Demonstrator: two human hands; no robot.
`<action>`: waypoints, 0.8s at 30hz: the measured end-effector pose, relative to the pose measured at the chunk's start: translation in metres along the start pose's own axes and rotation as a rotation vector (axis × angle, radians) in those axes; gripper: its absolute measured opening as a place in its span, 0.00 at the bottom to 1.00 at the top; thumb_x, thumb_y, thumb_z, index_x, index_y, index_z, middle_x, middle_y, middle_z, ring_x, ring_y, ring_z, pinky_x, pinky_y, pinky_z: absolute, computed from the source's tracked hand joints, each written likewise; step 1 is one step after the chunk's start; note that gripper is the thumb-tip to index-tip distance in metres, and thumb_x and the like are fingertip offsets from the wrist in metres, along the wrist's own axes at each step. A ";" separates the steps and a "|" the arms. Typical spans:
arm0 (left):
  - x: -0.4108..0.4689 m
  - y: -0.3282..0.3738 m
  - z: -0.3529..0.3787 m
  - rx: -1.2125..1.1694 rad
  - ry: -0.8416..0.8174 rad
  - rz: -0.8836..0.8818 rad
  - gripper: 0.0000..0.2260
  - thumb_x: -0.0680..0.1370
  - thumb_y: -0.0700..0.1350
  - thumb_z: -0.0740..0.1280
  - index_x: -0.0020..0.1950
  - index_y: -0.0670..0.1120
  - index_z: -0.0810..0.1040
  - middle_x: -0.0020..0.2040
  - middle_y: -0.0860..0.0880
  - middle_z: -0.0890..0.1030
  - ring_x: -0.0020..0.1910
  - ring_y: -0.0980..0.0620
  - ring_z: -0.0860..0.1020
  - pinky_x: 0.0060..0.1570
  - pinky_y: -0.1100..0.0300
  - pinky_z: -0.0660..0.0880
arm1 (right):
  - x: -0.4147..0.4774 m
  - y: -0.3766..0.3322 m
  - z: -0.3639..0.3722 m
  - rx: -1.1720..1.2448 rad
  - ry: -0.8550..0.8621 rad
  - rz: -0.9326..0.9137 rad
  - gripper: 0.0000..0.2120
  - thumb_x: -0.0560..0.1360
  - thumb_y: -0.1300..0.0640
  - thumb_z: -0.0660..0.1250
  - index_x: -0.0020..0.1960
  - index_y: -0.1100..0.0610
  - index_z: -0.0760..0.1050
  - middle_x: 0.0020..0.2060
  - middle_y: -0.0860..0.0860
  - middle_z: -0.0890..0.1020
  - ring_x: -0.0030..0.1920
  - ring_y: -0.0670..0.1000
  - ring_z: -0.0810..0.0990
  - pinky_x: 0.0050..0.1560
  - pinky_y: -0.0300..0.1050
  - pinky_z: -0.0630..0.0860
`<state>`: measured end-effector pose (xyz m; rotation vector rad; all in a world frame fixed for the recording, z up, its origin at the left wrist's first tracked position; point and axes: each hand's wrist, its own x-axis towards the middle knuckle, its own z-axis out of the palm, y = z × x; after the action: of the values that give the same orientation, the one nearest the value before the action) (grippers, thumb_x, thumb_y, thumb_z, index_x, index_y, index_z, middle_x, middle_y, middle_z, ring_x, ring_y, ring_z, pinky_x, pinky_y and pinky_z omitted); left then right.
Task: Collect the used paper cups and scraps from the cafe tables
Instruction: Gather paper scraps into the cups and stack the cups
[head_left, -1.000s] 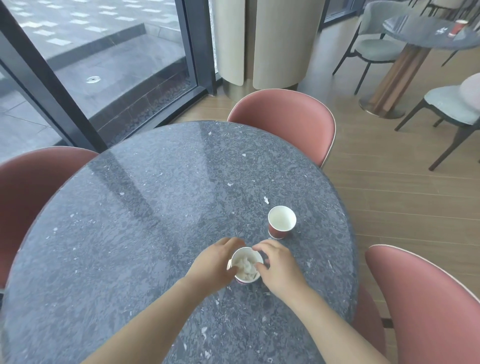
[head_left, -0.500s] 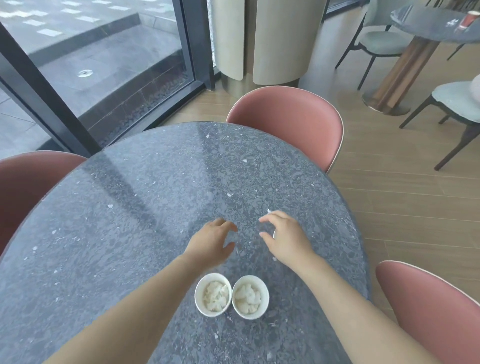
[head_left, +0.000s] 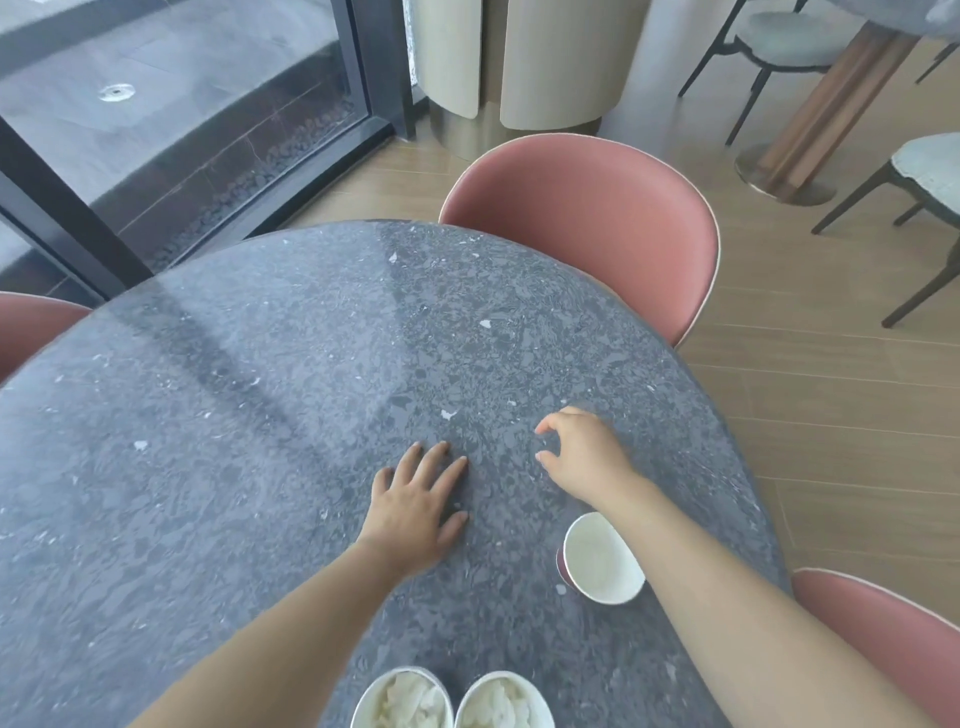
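On the dark speckled round table (head_left: 218, 405) two paper cups stuffed with white crumpled scraps stand side by side at the near edge, the left cup (head_left: 402, 699) and the right cup (head_left: 503, 701). An empty red paper cup (head_left: 602, 558) stands under my right forearm. My left hand (head_left: 418, 506) lies flat on the tabletop with fingers spread and straight. My right hand (head_left: 582, 452) hovers over the table farther right, blurred, its thumb and fingers curled toward each other with nothing visible between them. A small white scrap (head_left: 447, 414) lies just beyond both hands; another scrap (head_left: 485, 323) lies farther out.
Pink chairs ring the table: one at the far side (head_left: 587, 228), one at the left (head_left: 31, 327), one at the near right (head_left: 883, 639). A glass wall (head_left: 171, 114) is at the back left. Grey chairs (head_left: 930, 182) and another table's pedestal (head_left: 826, 109) stand at the back right.
Both hands left the scrap-filled cup and reached farther out. My left hand has flattened onto the table. The view tilted, so the empty cup shows under my right forearm.
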<state>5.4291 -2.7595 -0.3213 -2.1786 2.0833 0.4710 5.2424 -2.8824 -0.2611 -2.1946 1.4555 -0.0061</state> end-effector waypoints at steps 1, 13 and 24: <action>-0.001 -0.001 0.004 -0.001 0.026 0.003 0.28 0.76 0.62 0.52 0.74 0.56 0.50 0.76 0.51 0.53 0.75 0.45 0.48 0.68 0.45 0.55 | 0.003 -0.001 0.003 -0.009 -0.028 0.008 0.13 0.72 0.57 0.69 0.56 0.56 0.76 0.56 0.53 0.77 0.56 0.54 0.75 0.56 0.44 0.70; -0.009 0.001 0.010 -0.071 0.011 -0.007 0.26 0.79 0.58 0.50 0.75 0.56 0.45 0.77 0.53 0.45 0.76 0.47 0.43 0.73 0.45 0.47 | 0.012 -0.022 0.014 -0.080 -0.233 0.105 0.14 0.69 0.70 0.63 0.44 0.52 0.78 0.48 0.52 0.80 0.47 0.54 0.79 0.48 0.44 0.77; -0.072 -0.002 -0.024 -0.206 -0.258 -0.079 0.24 0.78 0.55 0.59 0.72 0.53 0.59 0.76 0.50 0.55 0.73 0.45 0.57 0.68 0.46 0.65 | -0.087 -0.059 0.006 0.237 -0.059 -0.196 0.08 0.68 0.66 0.65 0.41 0.54 0.78 0.35 0.46 0.75 0.36 0.46 0.73 0.42 0.39 0.71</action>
<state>5.4331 -2.6971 -0.2787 -2.1564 1.8793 0.9411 5.2577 -2.7872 -0.2194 -2.1134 1.1400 -0.1712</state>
